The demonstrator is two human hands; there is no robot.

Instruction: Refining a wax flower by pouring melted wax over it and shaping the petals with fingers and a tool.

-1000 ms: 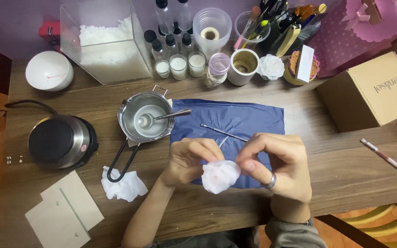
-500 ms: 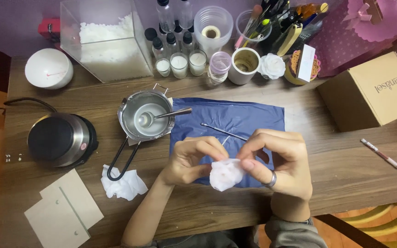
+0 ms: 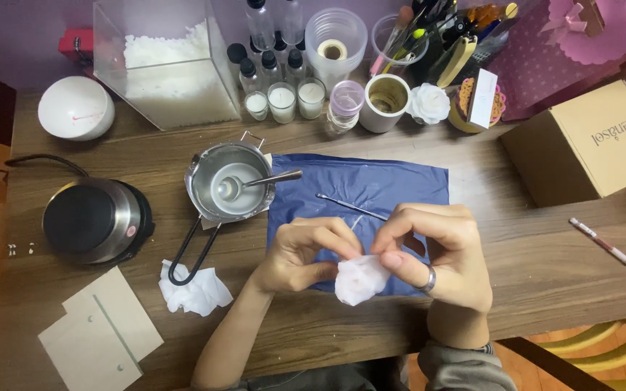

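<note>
Fingers of the left hand point(image 3: 300, 255) and right hand point(image 3: 440, 250) are pinching a small whitish lump point(image 3: 360, 279) between them, low in the frame's centre. They are hovering over a blue sheet point(image 3: 371, 185). A thin metal rod point(image 3: 349, 206) is lying just above, a metal melting pot point(image 3: 230, 190) left of the sheet.

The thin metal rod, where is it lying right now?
In the head view, the thin metal rod lies on the blue sheet, just beyond the hands, right of the metal pouring pot.
</note>
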